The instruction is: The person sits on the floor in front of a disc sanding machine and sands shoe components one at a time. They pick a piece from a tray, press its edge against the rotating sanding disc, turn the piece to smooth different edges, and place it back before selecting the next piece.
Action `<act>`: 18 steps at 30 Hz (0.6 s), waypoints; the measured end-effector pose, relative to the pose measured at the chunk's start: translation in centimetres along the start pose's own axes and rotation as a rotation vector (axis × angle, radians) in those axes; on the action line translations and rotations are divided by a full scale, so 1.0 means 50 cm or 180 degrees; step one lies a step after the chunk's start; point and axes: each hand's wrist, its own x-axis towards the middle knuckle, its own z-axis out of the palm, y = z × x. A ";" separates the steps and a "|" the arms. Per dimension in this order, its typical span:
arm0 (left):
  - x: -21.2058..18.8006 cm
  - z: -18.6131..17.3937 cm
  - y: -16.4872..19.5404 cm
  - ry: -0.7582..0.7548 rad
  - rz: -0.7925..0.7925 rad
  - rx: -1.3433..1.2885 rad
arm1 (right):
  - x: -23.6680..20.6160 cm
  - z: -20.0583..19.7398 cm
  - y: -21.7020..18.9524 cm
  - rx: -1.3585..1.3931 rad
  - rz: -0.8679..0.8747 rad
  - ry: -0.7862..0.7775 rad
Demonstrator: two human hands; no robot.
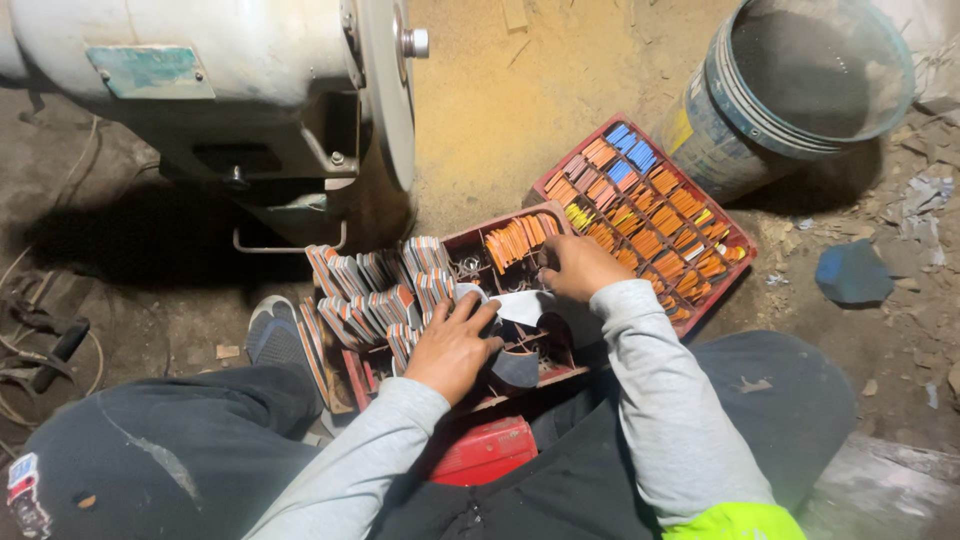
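Sawdust floor; left hand [452, 345] fingers spread on red crate [545, 372], right hand [580, 266] pinching orange strips [520, 240].

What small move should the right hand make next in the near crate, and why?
Probably lift out a few orange pieces: the right hand already rests on that bundle in the near red crate, while the left hand steadies a white piece beside it.

- Your red crate [560, 372] looks like matt, scuffed plastic.
- The machine housing [200, 60] beside you is smooth painted metal.
- Your sleeves [660, 400] are soft grey cloth.
- The floor [500, 110] looks rough and dusty.
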 end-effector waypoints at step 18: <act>0.012 -0.146 -0.003 0.1303 -0.1135 -0.1295 | -0.046 -0.080 -0.197 0.1795 -0.1052 0.0716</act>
